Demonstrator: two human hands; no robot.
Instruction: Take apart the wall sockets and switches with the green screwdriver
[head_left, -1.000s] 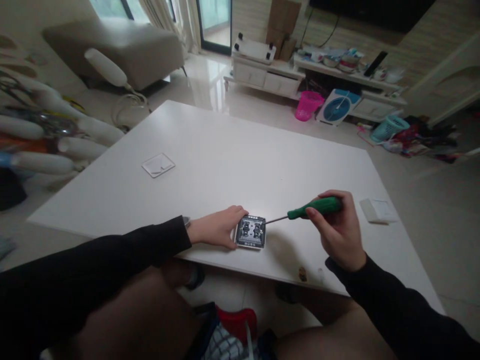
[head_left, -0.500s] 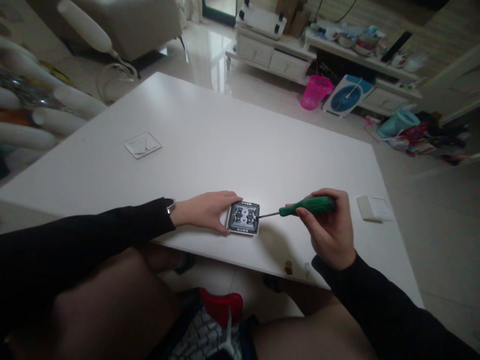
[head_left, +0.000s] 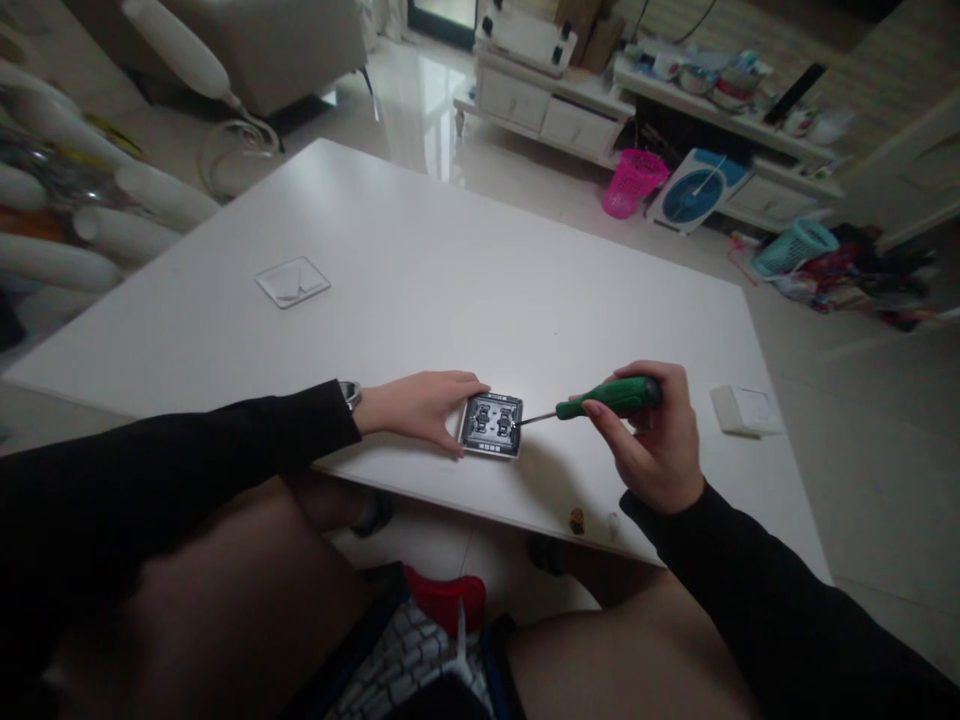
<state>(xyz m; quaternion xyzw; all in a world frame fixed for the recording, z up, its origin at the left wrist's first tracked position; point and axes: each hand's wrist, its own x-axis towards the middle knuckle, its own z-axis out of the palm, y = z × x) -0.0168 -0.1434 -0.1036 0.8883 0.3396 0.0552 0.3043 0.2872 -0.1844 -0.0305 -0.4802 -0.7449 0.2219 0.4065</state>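
A square black wall switch module with a white edge [head_left: 492, 427] lies on the white table [head_left: 480, 290] near its front edge. My left hand [head_left: 424, 408] grips its left side, thumb at the near corner and fingers at the far one. In my right hand [head_left: 656, 440] is a screwdriver [head_left: 615, 398] with a green handle, held nearly level. Its metal tip touches the right part of the module; the exact spot is too small to make out. Near the front edge lie a small yellow-and-black piece [head_left: 577, 521] and a small pale clear piece [head_left: 613, 525].
A flat square white plate [head_left: 293, 282] rests toward the table's left. At the right side sits a white block-like part [head_left: 744, 411]. Beyond the table are a pink basket [head_left: 634, 183], a blue-and-white fan [head_left: 691, 190] and a low cabinet [head_left: 544, 105].
The view has shifted slightly. My right hand and the screwdriver have tilted a little, with the tip still at the module's right part. My left hand keeps its hold.
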